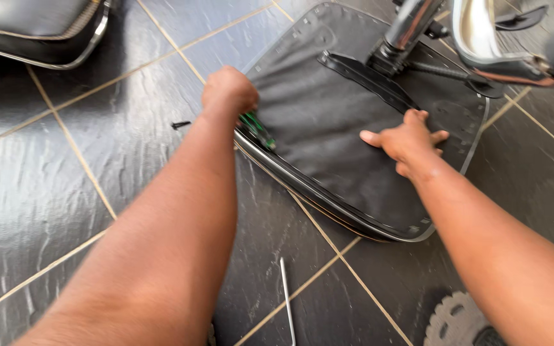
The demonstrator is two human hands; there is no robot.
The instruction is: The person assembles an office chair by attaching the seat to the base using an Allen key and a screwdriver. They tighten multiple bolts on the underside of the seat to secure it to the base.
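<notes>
Looking down, we see an upturned chair seat lying on the dark tiled floor, its black fabric underside facing up and its rim edged in a dark and chrome band that curves along the near side. Our left hand is closed into a fist on a green-handled screwdriver, right at the seat's left edge; the tool slants down towards the near rim. Our right hand lies flat and open on the fabric near the seat's right side, fingers spread, holding nothing. A black bracket crosses the far part of the seat, and a chrome column rises from it. A small black screw lies on the floor just left of the left hand. A thin metal rod lies on the near tiles, apart from the rim. Another chair part sits far left, well apart, with bare tiles between.
</notes>
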